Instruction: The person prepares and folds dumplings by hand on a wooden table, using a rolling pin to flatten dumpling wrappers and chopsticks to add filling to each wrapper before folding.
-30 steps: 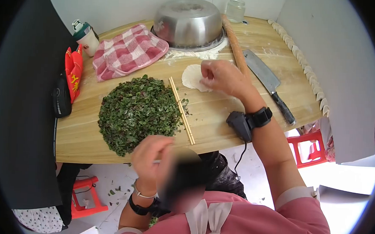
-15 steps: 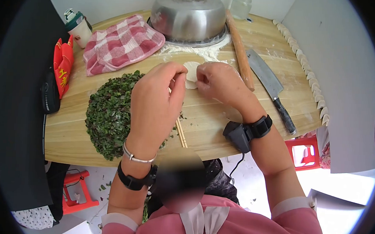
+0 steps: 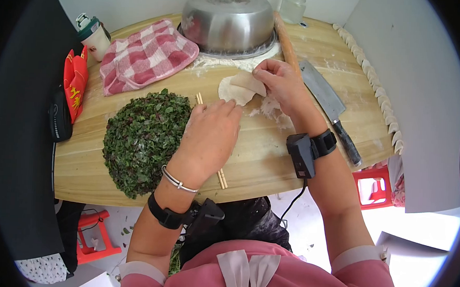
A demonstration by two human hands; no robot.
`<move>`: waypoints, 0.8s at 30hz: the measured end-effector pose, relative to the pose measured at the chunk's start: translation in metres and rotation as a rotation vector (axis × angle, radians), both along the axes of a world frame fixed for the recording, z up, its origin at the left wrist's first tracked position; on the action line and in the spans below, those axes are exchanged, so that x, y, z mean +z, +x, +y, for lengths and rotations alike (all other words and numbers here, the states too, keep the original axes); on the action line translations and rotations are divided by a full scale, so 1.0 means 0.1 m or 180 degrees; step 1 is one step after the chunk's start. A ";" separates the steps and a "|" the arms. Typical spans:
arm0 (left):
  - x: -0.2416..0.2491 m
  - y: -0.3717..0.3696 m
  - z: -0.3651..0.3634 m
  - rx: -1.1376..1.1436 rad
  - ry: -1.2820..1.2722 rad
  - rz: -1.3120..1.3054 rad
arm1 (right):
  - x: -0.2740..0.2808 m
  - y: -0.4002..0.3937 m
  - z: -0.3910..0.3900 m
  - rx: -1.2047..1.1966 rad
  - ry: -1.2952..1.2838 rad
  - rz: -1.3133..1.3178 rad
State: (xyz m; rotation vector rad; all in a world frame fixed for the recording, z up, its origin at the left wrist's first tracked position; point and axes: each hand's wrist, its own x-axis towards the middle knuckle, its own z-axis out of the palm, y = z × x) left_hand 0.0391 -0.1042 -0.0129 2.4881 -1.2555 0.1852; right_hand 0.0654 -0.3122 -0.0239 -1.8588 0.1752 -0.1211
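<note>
My right hand pinches the edge of a thin dough wrapper, which is lifted on its right side. Beneath and left of it, another pale round dough wrapper lies on the board. My left hand is palm down just below the wrappers, its fingers stretched forward and close together, with the tips near the lower wrapper's edge. A pair of chopsticks passes under that hand, their thicker ends showing below it. To the left sits a big mound of chopped green leaves.
An overturned steel basin stands at the back beside a rolling pin and a glass jar. A cleaver lies right. Folded dumplings line the right edge. A checked cloth and a bottle are back left.
My hands have moved apart. The left came down and right over the chopsticks; the right moved up and right with a wrapper edge. Two overlapping wrappers now show.
</note>
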 end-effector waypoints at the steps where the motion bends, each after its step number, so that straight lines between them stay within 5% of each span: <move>1: 0.01 -0.01 0.00 -0.0005 0.0030 0.0026 | 0.00 0.01 -0.01 -0.0073 0.0551 -0.0128; 11: 0.03 -0.04 0.03 -0.0091 0.0056 0.0102 | 0.20 -0.06 -0.11 -0.0336 0.2980 -0.0677; 21: 0.08 0.00 0.03 -0.0060 -0.0078 0.0356 | 0.28 -0.17 0.14 0.0083 0.2715 -0.0508; 23: 0.24 -0.01 0.04 0.0532 -0.1231 0.2389 | 0.32 -0.22 0.19 0.0068 0.1957 -0.0774; 24: 0.25 -0.03 0.05 0.0544 -0.1222 0.2370 | 0.35 -0.26 0.23 0.0081 0.1973 -0.0787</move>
